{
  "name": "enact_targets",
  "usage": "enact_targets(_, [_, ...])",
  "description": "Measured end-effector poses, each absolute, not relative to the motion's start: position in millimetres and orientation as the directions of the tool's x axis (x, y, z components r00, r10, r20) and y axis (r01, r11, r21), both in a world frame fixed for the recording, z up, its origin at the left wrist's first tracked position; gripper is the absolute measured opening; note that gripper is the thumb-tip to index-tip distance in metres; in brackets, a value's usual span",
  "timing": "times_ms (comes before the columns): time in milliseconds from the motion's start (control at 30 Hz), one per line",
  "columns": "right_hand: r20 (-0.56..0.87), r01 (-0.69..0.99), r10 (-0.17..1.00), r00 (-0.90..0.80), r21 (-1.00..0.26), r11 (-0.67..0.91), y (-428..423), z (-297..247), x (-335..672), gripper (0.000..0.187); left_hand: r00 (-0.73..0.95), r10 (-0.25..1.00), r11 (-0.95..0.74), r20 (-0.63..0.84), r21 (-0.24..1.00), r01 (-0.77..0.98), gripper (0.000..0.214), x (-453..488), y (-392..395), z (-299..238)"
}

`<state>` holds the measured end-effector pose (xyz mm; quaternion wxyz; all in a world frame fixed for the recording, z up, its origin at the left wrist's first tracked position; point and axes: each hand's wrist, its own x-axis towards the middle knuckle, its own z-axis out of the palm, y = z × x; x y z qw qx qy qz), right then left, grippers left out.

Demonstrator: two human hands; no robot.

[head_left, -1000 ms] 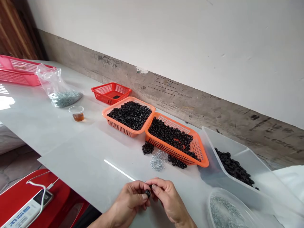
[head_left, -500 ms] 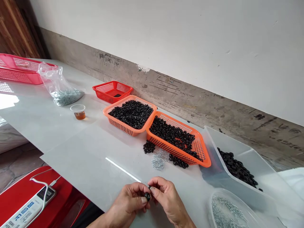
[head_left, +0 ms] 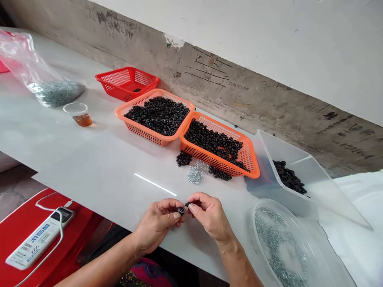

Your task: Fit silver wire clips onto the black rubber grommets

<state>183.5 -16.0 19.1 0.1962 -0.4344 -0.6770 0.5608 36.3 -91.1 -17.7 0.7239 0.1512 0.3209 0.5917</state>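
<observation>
Between the thumb and fingers of my left hand [head_left: 160, 219] is a round black ring-shaped part [head_left: 180, 211], its hole facing up and right. My right hand [head_left: 209, 213] pinches a smaller black piece [head_left: 188, 204] just beside it; a narrow gap separates the two. Both hands are over the near edge of the pale table. Ahead of them lie a small heap of little black parts [head_left: 183, 158], a patch of tiny silvery pieces [head_left: 196, 173] and a heap of black rings [head_left: 220, 173].
Two orange baskets [head_left: 254, 169] hold many black parts, with a red basket [head_left: 127, 93] behind. A clear bin [head_left: 266, 175] and a round tub of silvery pieces [head_left: 257, 239] stand right. At left are a cup [head_left: 82, 119], a plastic bag [head_left: 56, 91] and a power strip [head_left: 42, 235].
My view has tilted down and moved, so the table things sit higher in the picture. The two black pieces are slightly farther apart, still held.
</observation>
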Motion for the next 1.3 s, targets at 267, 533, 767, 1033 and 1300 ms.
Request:
enact_targets(267, [-0.173,0.377,0.820,-0.546,-0.925,0.056,-23,27,186,0.010,0.041,0.953,0.226,-0.299,0.618,-0.753,0.019,37,-91,-16])
enact_targets(533, [-0.016,0.422,0.810,-0.587,-0.860,0.288,-30,31,184,0.007,-0.085,0.970,0.108,-0.230,0.712,-0.693,0.017,43,-92,-23])
enact_targets(767, [0.104,0.475,0.772,-0.627,-0.734,0.484,-36,30,182,0.007,-0.163,0.968,0.071,-0.193,0.827,-0.557,0.014,46,-94,-27])
enact_targets(1033, [0.304,0.427,0.709,-0.636,-0.627,0.652,-38,29,186,0.015,-0.191,0.964,0.067,-0.185,0.864,-0.500,0.012,47,-93,-22])
enact_targets(1300, [0.339,0.437,0.656,-0.675,-0.533,0.725,-39,22,184,0.017,-0.180,0.970,0.062,-0.165,0.879,-0.473,0.010,47,-93,-24])
